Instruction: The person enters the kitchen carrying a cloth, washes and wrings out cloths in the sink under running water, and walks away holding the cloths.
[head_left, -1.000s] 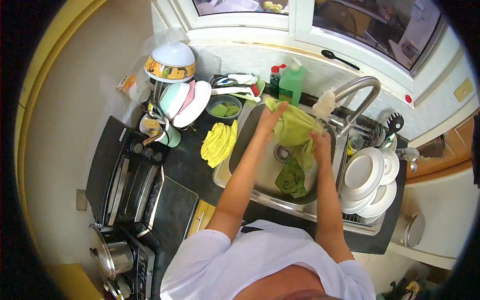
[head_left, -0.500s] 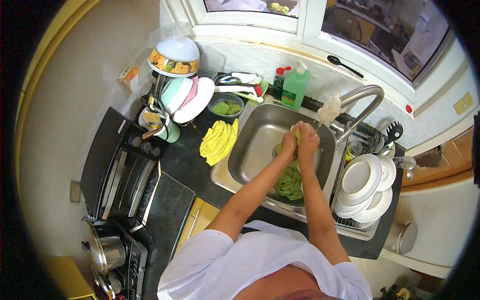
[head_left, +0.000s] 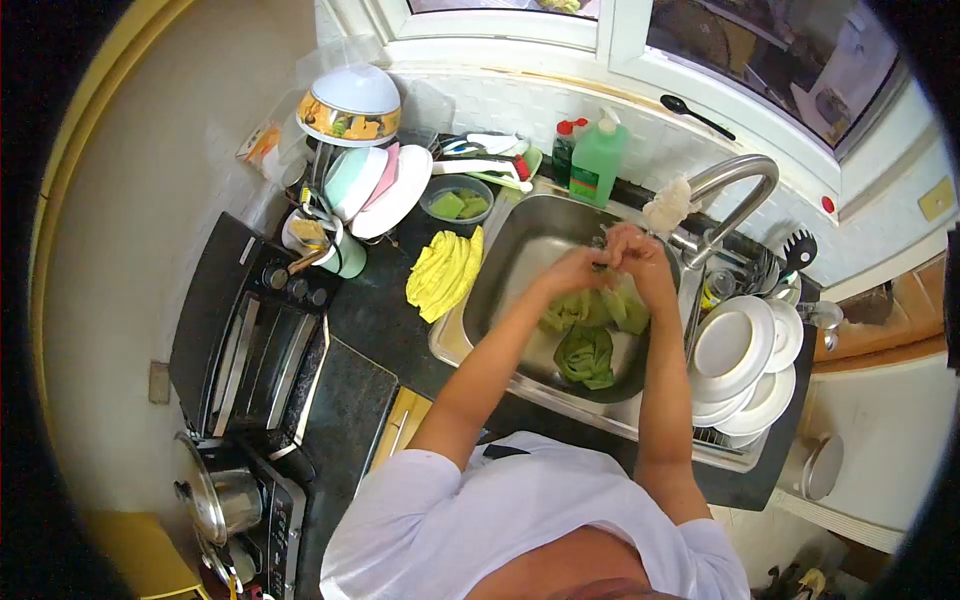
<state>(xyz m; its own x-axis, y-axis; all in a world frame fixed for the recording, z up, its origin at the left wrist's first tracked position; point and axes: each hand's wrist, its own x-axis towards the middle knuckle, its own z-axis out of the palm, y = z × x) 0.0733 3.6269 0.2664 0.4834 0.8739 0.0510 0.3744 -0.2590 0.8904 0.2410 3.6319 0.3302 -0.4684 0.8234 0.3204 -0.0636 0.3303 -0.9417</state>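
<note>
Over the steel sink (head_left: 487, 290), my left hand (head_left: 580, 271) and my right hand (head_left: 640, 254) meet near the faucet (head_left: 735, 220). Their fingers are bent and closed against each other; whatever lies between them is hidden. Below, a dark green crumpled bundle (head_left: 584, 357), like wet cloth or leaves, rests on the basin floor. A lighter green piece (head_left: 570, 310) lies under my left hand. Another pale green piece (head_left: 626, 311) sits beneath my right hand; whether it touches the hand I cannot tell.
Left of the sink are a yellow cloth (head_left: 444, 272) and a grey bowl (head_left: 456, 203) with green sponges. A green soap bottle (head_left: 597, 165) stands behind. White plates (head_left: 735, 350) fill the rack at right. A toaster oven (head_left: 265, 325) is at left.
The light green thing between my hands has left them, and more green pieces show in the basin. Both hands have shifted slightly toward the faucet, with the fingers now bent together.
</note>
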